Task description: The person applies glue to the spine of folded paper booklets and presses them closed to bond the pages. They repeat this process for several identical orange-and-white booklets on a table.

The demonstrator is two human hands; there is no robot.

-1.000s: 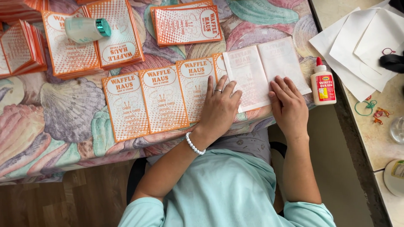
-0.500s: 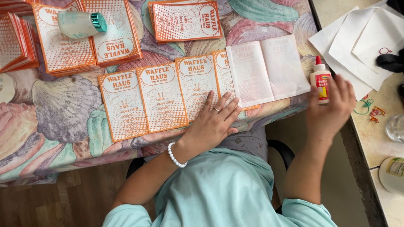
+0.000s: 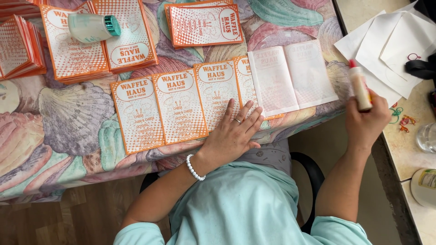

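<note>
My left hand (image 3: pixel 236 131) lies flat, fingers spread, on a row of orange-and-white printed paper sheets (image 3: pixel 177 106) at the table's near edge. A ring is on one finger and a white bead bracelet on the wrist. Just right of that hand lies a sheet turned over, its pale back side (image 3: pixel 293 75) up. My right hand (image 3: pixel 365 120) is raised off the table's right edge, gripping a small white glue bottle (image 3: pixel 359 86) with a red tip, held upright.
More stacks of the orange sheets (image 3: pixel 97 41) lie farther back, one (image 3: pixel 202 25) at the top middle. A pale green bottle (image 3: pixel 93 27) lies on a stack. White paper pieces (image 3: pixel 390 45) and rubber bands (image 3: pixel 402 120) sit on a side counter at right. The tablecloth (image 3: pixel 68 118) has a shell pattern.
My right hand left the turned-over sheet, reached to the right, took the glue bottle and lifted it. My left hand stayed pressed on the sheets.
</note>
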